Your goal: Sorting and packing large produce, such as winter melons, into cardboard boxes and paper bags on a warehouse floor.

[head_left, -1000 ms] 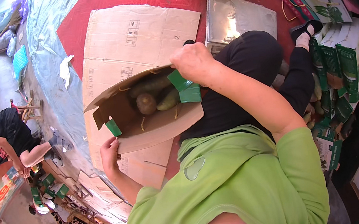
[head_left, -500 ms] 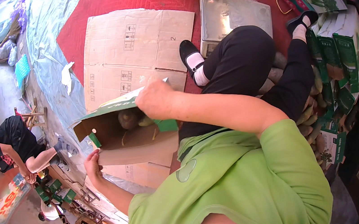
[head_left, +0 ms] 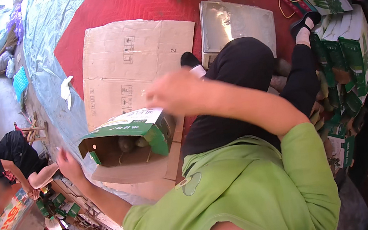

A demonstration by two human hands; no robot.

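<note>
A green and white carton [head_left: 150, 125] lies on its side, its open end facing me and a bare cardboard flap hanging out below. Inside, in shadow, sit rounded brownish pieces of produce [head_left: 127, 144] and thin cord loops. My left hand [head_left: 69, 166] hovers to the left of the carton, apart from it, with fingers stretched out and nothing in them. Above the carton's right end is my right hand [head_left: 175, 92], smeared by motion. Whether its fingers are closed cannot be made out.
A flattened cardboard sheet [head_left: 105, 62] lies under the carton on the red floor covering. Beyond my knee stands a pale flat-topped box [head_left: 237, 24]. Piled produce [head_left: 325, 94] and green cartons [head_left: 350, 56] crowd my right. Another person [head_left: 14, 151] sits at far left.
Both hands have come off the carton: the left moved left, the right up and to the right. The carton now rests lower, with its printed top showing more.
</note>
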